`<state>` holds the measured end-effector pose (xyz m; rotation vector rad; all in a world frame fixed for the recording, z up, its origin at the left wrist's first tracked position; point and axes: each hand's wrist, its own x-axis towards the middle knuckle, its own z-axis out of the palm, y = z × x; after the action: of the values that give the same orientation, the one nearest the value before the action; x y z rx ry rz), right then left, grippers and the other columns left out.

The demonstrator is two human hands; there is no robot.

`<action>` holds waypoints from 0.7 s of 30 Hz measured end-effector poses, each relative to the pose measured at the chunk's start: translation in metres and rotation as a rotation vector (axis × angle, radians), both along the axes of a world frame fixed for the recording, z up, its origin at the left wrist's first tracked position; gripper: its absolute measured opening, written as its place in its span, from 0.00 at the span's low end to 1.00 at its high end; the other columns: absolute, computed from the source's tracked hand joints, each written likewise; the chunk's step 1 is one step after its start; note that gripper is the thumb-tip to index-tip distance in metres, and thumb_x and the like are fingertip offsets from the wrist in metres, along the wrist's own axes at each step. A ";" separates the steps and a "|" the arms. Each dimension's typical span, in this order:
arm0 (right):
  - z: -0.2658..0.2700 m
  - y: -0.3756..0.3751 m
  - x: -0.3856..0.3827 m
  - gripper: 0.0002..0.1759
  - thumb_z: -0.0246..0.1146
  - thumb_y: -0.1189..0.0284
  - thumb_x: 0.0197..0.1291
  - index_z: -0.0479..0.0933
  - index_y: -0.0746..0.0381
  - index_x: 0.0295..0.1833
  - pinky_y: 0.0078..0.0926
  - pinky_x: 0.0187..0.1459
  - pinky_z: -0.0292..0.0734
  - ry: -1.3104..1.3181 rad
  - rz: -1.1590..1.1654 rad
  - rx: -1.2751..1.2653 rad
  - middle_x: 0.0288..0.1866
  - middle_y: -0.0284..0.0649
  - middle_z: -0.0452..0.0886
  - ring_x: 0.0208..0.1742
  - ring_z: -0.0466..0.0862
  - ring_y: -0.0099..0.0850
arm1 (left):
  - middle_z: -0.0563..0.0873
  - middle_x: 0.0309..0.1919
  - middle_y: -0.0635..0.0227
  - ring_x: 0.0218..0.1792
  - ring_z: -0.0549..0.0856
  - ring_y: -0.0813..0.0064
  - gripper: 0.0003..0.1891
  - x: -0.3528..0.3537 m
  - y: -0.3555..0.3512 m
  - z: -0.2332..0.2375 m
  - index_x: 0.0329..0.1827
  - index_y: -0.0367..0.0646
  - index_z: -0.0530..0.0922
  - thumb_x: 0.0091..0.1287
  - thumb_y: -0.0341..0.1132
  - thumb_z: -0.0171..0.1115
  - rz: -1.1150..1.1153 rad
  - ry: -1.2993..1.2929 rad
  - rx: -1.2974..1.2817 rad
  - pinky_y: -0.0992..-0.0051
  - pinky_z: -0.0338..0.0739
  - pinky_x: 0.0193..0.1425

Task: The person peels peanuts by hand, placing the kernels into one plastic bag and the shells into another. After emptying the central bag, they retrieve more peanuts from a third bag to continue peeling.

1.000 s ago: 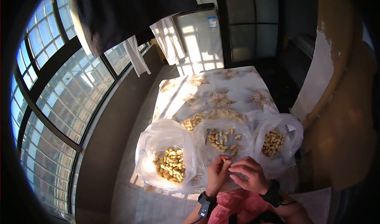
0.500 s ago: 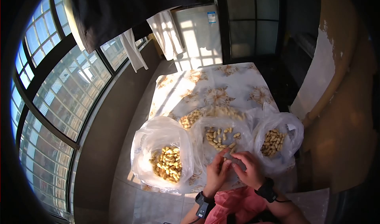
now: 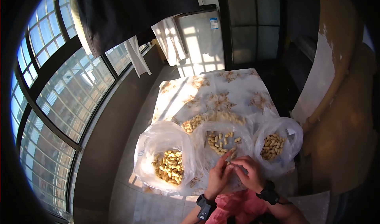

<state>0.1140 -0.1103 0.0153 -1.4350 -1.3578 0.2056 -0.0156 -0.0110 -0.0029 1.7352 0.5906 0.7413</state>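
Note:
My left hand (image 3: 218,177) and my right hand (image 3: 250,174) meet at the near edge of the middle clear plastic bag (image 3: 201,140). Their fingertips are pinched together around a small tan piece that looks like a peanut (image 3: 228,163), mostly covered by the fingers. Loose peanuts (image 3: 217,141) in shells lie inside the middle bag, just beyond my fingertips. To the left, an open plastic bag (image 3: 143,147) holds a heap of peanuts (image 3: 169,166). Another open bag (image 3: 295,139) on the right has a smaller heap (image 3: 272,146).
A flower-patterned cloth covers the table (image 3: 219,87). More peanuts (image 3: 192,124) sit in plastic behind the middle bag. Dark clothing (image 3: 134,18) hangs overhead at the upper left, beside barred windows (image 3: 75,93). A white fridge (image 3: 202,42) stands beyond the table.
The whole view has shifted slightly, so the table appears a little lower. My hands stay together at the middle bag; the right fingers have bent over the left fingertips.

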 end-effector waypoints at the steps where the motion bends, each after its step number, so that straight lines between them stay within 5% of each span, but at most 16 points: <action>1: 0.005 -0.001 -0.001 0.15 0.64 0.81 0.62 0.80 0.62 0.55 0.38 0.52 0.80 0.000 0.006 -0.005 0.51 0.45 0.84 0.52 0.84 0.46 | 0.83 0.27 0.66 0.30 0.84 0.74 0.28 0.000 0.000 -0.002 0.78 0.50 0.69 0.76 0.39 0.64 -0.005 -0.019 -0.013 0.74 0.78 0.41; 8: 0.000 0.010 0.003 0.18 0.63 0.81 0.63 0.81 0.60 0.59 0.38 0.54 0.79 -0.045 0.057 -0.047 0.55 0.44 0.81 0.55 0.81 0.45 | 0.86 0.30 0.65 0.33 0.86 0.74 0.28 0.000 0.000 -0.004 0.78 0.49 0.68 0.76 0.38 0.63 0.021 -0.014 -0.027 0.73 0.80 0.44; 10: -0.001 0.012 0.004 0.19 0.63 0.81 0.63 0.80 0.60 0.60 0.39 0.56 0.78 -0.071 0.057 -0.053 0.56 0.45 0.80 0.56 0.80 0.45 | 0.86 0.33 0.70 0.36 0.81 0.82 0.27 0.000 -0.001 -0.002 0.77 0.45 0.68 0.77 0.36 0.62 0.009 -0.022 -0.066 0.79 0.77 0.47; 21: -0.005 0.012 0.008 0.20 0.62 0.79 0.65 0.80 0.58 0.63 0.41 0.60 0.74 -0.018 0.121 -0.062 0.59 0.45 0.79 0.59 0.78 0.47 | 0.90 0.40 0.64 0.42 0.85 0.80 0.27 0.000 0.000 -0.006 0.77 0.43 0.67 0.78 0.36 0.62 0.010 -0.012 -0.047 0.77 0.79 0.51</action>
<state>0.1223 -0.0980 0.0105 -1.4097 -1.4661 0.3168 -0.0157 -0.0110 -0.0091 1.6847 0.6048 0.7389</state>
